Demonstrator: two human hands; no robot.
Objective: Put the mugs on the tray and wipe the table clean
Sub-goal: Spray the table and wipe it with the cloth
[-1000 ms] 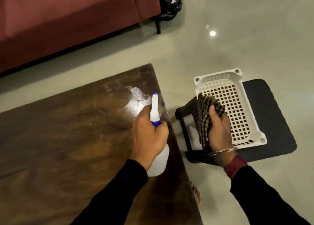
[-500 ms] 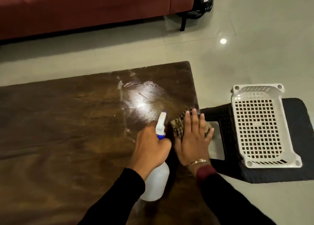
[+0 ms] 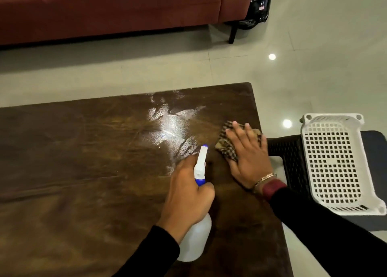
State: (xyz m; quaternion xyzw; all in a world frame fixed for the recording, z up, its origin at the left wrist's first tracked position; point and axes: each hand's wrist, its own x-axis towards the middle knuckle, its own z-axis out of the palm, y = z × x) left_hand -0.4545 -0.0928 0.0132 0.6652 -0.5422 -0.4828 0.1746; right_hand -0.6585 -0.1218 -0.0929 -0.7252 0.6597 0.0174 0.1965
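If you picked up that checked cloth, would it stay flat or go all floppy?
Probably floppy: the checked cloth bunches in folds under the flat right hand. It likely slides easily, since the table looks wet and shiny nearby.

I see both arms covered to the wrist in long sleeves. The left black fabric sleeve [image 3: 150, 253] ends plain just behind the left hand [image 3: 188, 193]. The right black fabric sleeve [image 3: 324, 230] ends in a dark red cuff [image 3: 273, 187]. A thin gold-coloured metal bangle [image 3: 265, 178] circles the wrist between that cuff and the right hand [image 3: 247, 157].
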